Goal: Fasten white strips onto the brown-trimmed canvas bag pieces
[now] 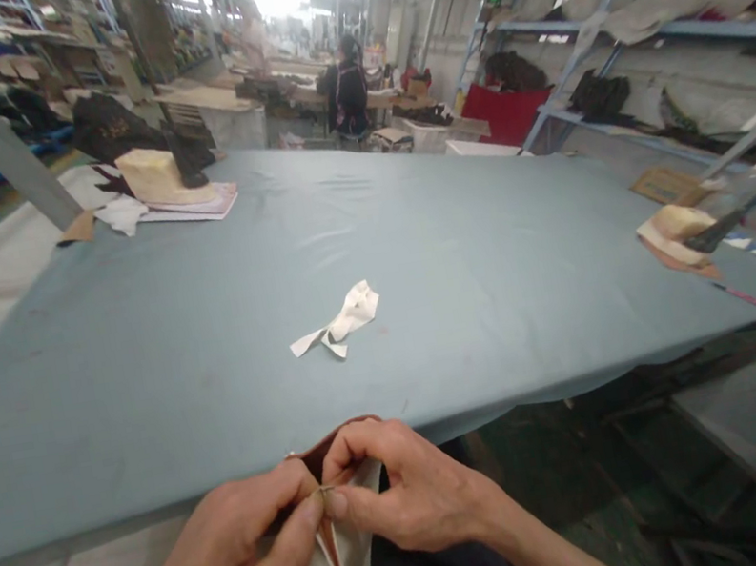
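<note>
My left hand (238,548) and my right hand (416,484) meet at the near edge of the table. Thumbs and fingers of both pinch the seam edges of a pale and brown leather-like piece (355,557). Its off-white side hangs down toward my lap, with a narrow brown strip along the fold, and a brown part shows above my fingers. Something small and thin, yellowish, shows between the two thumbs; I cannot make out what it is. Farther in on the tabletop lies a crumpled white scrap (350,313) with thin tails, apart from both hands.
A blue-grey cover spreads over the large table (461,259). At the far left a cream block (149,173) rests on papers; a similar block (681,224) sits at the right. Metal shelves (567,111) with dark bundles line the right side. A person (348,90) is in the background.
</note>
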`<state>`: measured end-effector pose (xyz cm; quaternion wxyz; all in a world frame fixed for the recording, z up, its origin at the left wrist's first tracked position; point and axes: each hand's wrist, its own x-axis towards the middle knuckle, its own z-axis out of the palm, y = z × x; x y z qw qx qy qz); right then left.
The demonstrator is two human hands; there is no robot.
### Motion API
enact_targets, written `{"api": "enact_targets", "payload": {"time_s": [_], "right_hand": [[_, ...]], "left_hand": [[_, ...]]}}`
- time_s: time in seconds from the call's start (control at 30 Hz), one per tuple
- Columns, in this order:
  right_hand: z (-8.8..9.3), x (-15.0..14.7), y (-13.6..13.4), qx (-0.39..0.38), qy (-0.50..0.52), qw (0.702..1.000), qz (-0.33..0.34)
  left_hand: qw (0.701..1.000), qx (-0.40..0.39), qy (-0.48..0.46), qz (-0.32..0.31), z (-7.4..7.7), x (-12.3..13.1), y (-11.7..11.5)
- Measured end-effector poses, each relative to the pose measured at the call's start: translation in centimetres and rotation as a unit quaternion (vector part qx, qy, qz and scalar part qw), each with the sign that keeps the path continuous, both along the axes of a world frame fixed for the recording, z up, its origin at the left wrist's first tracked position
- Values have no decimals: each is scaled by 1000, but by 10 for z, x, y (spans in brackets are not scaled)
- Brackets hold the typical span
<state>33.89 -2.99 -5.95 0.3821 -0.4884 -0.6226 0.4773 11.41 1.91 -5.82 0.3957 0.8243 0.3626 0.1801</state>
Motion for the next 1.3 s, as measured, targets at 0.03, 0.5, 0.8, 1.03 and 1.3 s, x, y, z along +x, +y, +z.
{"api": "enact_targets", "payload": {"time_s": [0.03,0.5,0.8,1.03,1.3], "right_hand": [[-2,0,4,-13,1,1000,-8],[-85,45,97,34,-305,908,-286],[-75,34,131,249,-433,818,-284],[-106,32,121,163,-427,845,-276],[-113,44,121,87,-378,892,-231]], "left_hand": [[999,-19,-2,27,-3,7,-2],[991,68,5,119,-75,27,59],[981,-77,44,172,-60,55,94],[953,-13,235,188,-65,87,130],[921,41,352,161,-61,109,144]]}}
